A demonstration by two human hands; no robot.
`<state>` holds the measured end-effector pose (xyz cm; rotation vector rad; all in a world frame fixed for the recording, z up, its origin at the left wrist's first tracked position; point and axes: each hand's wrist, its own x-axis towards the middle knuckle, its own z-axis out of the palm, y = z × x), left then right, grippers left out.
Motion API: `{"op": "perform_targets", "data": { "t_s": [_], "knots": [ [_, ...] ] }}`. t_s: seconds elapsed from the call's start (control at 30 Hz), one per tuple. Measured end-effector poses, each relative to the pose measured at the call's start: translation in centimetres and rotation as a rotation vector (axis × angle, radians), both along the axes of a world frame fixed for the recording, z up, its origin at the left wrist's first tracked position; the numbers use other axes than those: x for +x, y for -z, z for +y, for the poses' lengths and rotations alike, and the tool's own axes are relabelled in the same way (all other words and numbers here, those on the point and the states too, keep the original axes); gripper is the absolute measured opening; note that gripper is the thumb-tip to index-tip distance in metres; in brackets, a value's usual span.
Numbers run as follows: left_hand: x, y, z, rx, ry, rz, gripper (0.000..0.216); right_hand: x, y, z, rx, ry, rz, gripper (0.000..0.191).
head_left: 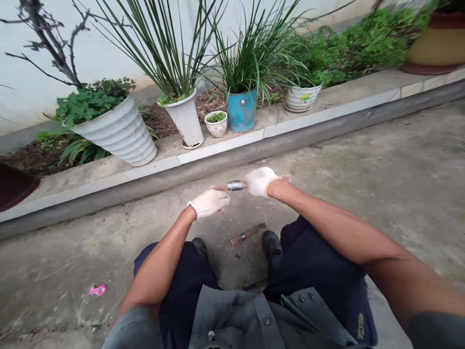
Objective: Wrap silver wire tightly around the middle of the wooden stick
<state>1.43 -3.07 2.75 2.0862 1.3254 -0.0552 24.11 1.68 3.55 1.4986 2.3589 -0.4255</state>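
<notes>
My right hand (260,182), in a white knit glove, is closed around a wooden stick (219,187) in front of my knees. Silvery wire (236,185) is wound thickly about the stick, just left of that fist. The stick's other end comes out behind my right wrist. Below the stick's left end is my left hand (208,203), gloved too, its fingers pinched together on a thin strand of the wire that runs up to the winding. On the ground between my shoes lies a short piece of wood (248,234) with a small shiny band round its middle.
Ahead runs a low tiled ledge (221,151) bearing potted plants, among them a ribbed white pot (121,131), a tall white pot (184,118), a small patterned pot (216,127) and a blue pot (241,111). A pink object (98,290) lies on the concrete at left.
</notes>
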Motion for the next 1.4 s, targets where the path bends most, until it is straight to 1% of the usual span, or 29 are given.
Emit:
{"op": "perform_targets", "data": {
  "t_s": [0.1,0.17,0.23,0.3,0.37,0.4,0.47,0.53,0.6,0.67,0.73,0.77,0.8,0.87,0.97,1.03,1.07,1.17,1.23,1.3,1.33,1.4],
  "knots": [
    [-0.5,0.1,0.4,0.009,-0.054,-0.047,0.038,0.3,-1.2,0.4,0.051,0.012,0.053,0.04],
    [-0.8,-0.1,0.3,0.018,-0.062,-0.067,0.039,0.5,-1.8,0.1,0.008,0.022,0.168,0.038],
    [-1.0,-0.1,0.2,0.002,-0.062,-0.063,0.04,0.8,-2.3,-0.6,-0.099,0.067,0.346,0.035],
    [-1.3,0.0,0.2,-0.036,-0.06,-0.052,0.039,1.4,-2.7,-1.3,-0.248,0.104,0.551,0.034],
    [-1.6,0.3,0.3,-0.059,-0.058,-0.057,0.036,2.0,-3.2,-1.9,-0.386,0.082,0.684,0.037],
    [-1.8,0.5,0.4,-0.059,-0.058,-0.067,0.034,2.2,-3.4,-2.2,-0.446,0.045,0.7,0.039],
    [-2.1,0.9,0.8,-0.043,-0.051,-0.087,0.03,2.6,-3.8,-2.6,-0.542,-0.062,0.644,0.039],
    [-2.3,1.0,1.1,-0.021,-0.031,-0.095,0.028,2.6,-3.9,-3.0,-0.611,-0.17,0.531,0.036],
    [-2.4,0.9,1.2,-0.03,-0.023,-0.109,0.031,2.4,-3.3,-3.5,-0.637,-0.26,0.395,0.032],
    [-2.4,0.8,1.1,-0.082,-0.05,-0.133,0.034,1.9,-2.2,-3.8,-0.58,-0.36,0.237,0.029],
    [-2.2,0.7,0.9,-0.159,-0.087,-0.142,0.033,1.4,-0.8,-4.0,-0.437,-0.437,0.077,0.027],
    [-2.1,0.8,0.7,-0.194,-0.1,-0.135,0.033,1.2,-0.1,-4.0,-0.356,-0.441,0.0,0.027],
    [-2.0,0.8,0.6,-0.227,-0.102,-0.124,0.033,1.1,0.6,-3.9,-0.281,-0.419,-0.067,0.027],
    [-1.7,0.9,0.3,-0.291,-0.069,-0.106,0.032,0.9,1.6,-3.4,-0.164,-0.322,-0.166,0.033],
    [-1.3,0.7,-0.2,-0.329,0.025,-0.107,0.034,0.8,2.0,-2.1,-0.049,-0.156,-0.215,0.042],
    [-1.0,0.4,-0.5,-0.323,0.07,-0.118,0.037,0.8,1.5,-1.2,0.003,-0.074,-0.203,0.042],
    [-0.9,0.2,-0.6,-0.325,0.072,-0.13,0.039,0.9,1.2,-0.8,0.022,-0.041,-0.187,0.04],
    [-0.8,-0.3,-0.9,-0.354,0.026,-0.222,0.044,1.2,0.0,0.2,0.056,0.015,-0.095,0.04],
    [-0.7,-0.5,-1.0,-0.339,0.017,-0.285,0.045,1.4,-0.5,0.4,0.063,-0.001,-0.003,0.042],
    [-0.8,-0.5,-1.0,-0.291,0.024,-0.302,0.042,1.6,-0.8,0.2,0.058,-0.042,0.107,0.045],
    [-0.8,-0.4,-0.9,-0.263,0.019,-0.291,0.039,1.8,-1.0,0.0,0.036,-0.053,0.172,0.046],
    [-0.9,0.0,-0.5,-0.219,0.001,-0.244,0.035,2.2,-1.6,-0.7,-0.067,-0.046,0.332,0.044]
  ]
}}
